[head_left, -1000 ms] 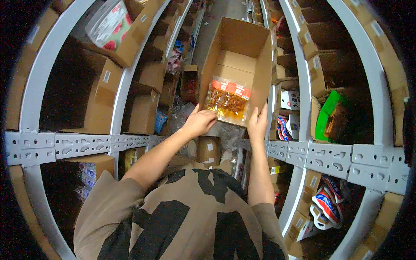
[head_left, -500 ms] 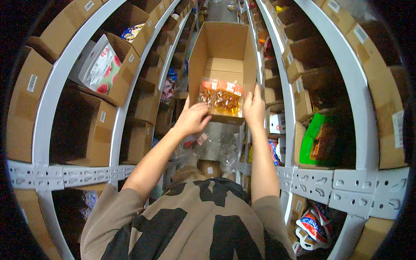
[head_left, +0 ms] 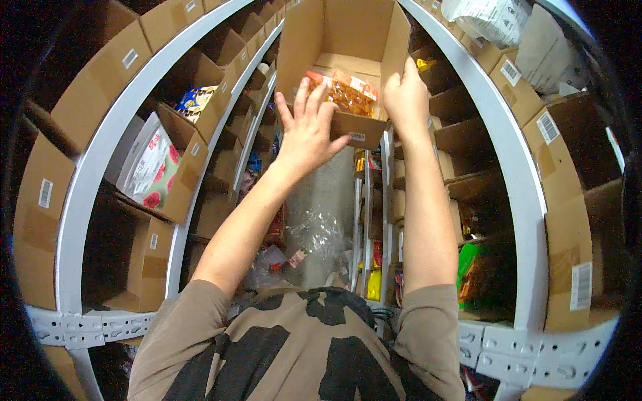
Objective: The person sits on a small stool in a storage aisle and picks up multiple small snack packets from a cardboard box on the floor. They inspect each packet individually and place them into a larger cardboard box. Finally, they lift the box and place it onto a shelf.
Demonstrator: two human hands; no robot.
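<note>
A tall open cardboard box (head_left: 301,40) is held up in front of me, with its open side toward me. Inside, near the low front wall, lie clear packets of orange-brown snack food (head_left: 352,93) with red and white labels. My right hand (head_left: 408,103) grips the right wall of the box. My left hand (head_left: 307,130) is spread over the front left corner; its fingertips reach past the edge to the packets, and its thumb points along the front wall.
Grey metal shelves of cardboard bins rise on both sides of a narrow aisle. A white pouch with pink fruit pictures (head_left: 150,164) sits in a left bin; a white bag (head_left: 488,20) is at upper right. Crumpled clear plastic (head_left: 317,234) lies on the floor.
The box has moved up in view, away from my body, with both hands following. My left hand has spread its fingers over the front edge. The shelves have shifted in view.
</note>
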